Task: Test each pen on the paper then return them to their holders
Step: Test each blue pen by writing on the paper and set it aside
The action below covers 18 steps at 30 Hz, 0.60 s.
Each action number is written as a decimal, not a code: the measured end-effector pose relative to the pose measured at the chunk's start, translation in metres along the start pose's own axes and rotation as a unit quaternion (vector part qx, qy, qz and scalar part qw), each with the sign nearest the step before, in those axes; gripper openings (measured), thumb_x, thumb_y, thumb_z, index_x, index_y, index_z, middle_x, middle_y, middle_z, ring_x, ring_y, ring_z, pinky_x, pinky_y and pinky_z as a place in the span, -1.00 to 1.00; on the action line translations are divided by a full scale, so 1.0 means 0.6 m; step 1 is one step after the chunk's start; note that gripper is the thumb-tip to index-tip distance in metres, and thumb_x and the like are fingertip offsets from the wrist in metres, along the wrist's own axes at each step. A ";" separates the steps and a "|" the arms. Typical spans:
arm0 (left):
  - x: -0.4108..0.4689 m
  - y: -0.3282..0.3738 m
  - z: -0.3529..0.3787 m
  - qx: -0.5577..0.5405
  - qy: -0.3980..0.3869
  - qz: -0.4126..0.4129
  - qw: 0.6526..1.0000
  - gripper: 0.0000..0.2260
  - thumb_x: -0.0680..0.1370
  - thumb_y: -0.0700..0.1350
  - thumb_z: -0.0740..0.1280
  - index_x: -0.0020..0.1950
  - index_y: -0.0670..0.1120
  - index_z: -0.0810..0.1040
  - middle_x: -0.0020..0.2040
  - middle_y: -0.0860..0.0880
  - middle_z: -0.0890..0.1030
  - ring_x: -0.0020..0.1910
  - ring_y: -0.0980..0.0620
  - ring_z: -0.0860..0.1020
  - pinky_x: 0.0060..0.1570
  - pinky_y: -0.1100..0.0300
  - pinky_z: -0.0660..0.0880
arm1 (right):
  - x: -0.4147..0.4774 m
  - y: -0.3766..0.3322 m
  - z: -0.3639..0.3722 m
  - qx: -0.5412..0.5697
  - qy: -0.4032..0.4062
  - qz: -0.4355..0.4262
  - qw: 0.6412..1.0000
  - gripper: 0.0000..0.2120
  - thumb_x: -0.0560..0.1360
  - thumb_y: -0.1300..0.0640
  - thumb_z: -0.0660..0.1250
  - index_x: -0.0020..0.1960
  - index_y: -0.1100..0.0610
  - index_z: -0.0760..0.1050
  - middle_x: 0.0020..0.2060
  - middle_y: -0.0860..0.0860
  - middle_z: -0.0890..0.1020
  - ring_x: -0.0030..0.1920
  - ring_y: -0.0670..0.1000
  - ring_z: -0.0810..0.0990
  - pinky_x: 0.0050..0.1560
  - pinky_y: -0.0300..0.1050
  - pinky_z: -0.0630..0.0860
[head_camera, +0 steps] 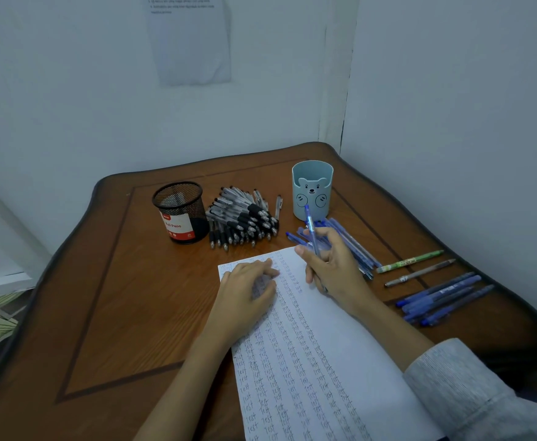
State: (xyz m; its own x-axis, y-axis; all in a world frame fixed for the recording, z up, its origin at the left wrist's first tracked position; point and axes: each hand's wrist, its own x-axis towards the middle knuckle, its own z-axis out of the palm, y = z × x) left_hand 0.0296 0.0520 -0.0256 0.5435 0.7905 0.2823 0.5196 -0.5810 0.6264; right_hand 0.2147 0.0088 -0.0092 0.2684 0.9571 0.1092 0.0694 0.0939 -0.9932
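Note:
A white sheet of paper [324, 338] covered in rows of the handwritten word "test" lies on the wooden table [108, 297]. My left hand [248, 291] rests flat on the sheet's upper left part, fingers straight. My right hand [331, 268] grips a blue pen [311, 227] near the sheet's top edge, its upper end pointing up towards the holder. A black mesh holder [181, 211] stands at the back left with a pile of black pens [241, 219] beside it. A light blue bear holder [312, 189] stands at the back right, with blue pens [353, 246] heaped below it.
More blue pens [442, 300] lie in a row at the right edge, with a green pen [410, 261] and a dark pen [420, 272] above them. Walls close the back and the right side. A printed sheet [190, 39] hangs on the back wall.

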 end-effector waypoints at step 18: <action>0.002 0.000 0.000 -0.024 0.010 -0.009 1.000 -0.80 0.48 0.09 0.26 0.09 0.17 0.55 0.25 0.20 0.53 0.24 0.22 0.43 0.28 -0.10 0.36 | 0.040 -0.014 -0.080 -0.515 0.145 -0.074 0.841 -0.72 0.51 -0.05 0.38 0.15 0.08 0.56 -0.02 0.05 0.58 -0.11 0.05 0.59 -0.19 -0.11 0.48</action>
State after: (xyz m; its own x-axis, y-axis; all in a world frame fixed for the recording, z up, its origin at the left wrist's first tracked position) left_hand 0.0304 0.0532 -0.0253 0.5205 0.8050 0.2846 0.4973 -0.5568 0.6654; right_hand 0.2667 0.0180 0.0036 0.3971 0.8344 0.3824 0.8786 -0.2251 -0.4212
